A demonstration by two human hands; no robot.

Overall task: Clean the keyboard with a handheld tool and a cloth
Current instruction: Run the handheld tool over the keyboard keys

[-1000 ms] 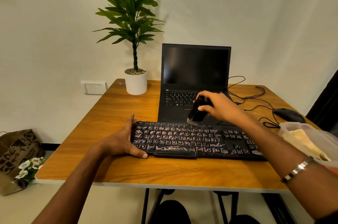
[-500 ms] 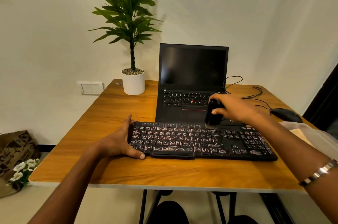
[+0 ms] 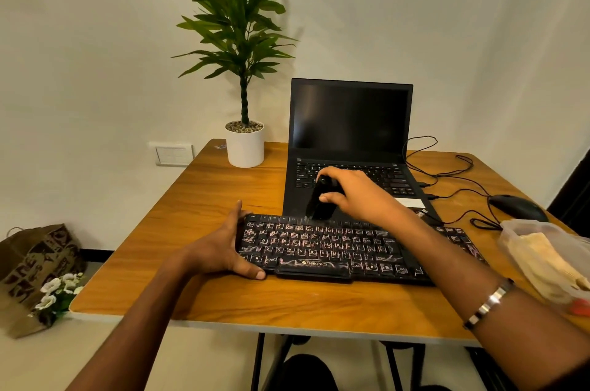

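Observation:
A black keyboard (image 3: 335,247) with pale patterned keys lies across the front of the wooden table (image 3: 223,199). My left hand (image 3: 223,247) grips its left end, thumb along the front edge. My right hand (image 3: 354,192) holds a small black handheld brush (image 3: 319,199) tilted down, its bristles touching the top key row left of centre. A beige cloth (image 3: 539,256) lies in a clear plastic container (image 3: 517,231) at the table's right edge.
An open black laptop (image 3: 351,122) stands just behind the keyboard. A potted plant in a white pot (image 3: 245,148) is at the back left. A black mouse (image 3: 517,208) and cables (image 3: 447,173) lie at the right. A paper bag with flowers (image 3: 35,275) sits on the floor at the left.
My right hand has swept the brush leftward along the keyboard's top row, from right of centre to left of centre. My left hand has kept its grip on the keyboard's left end.

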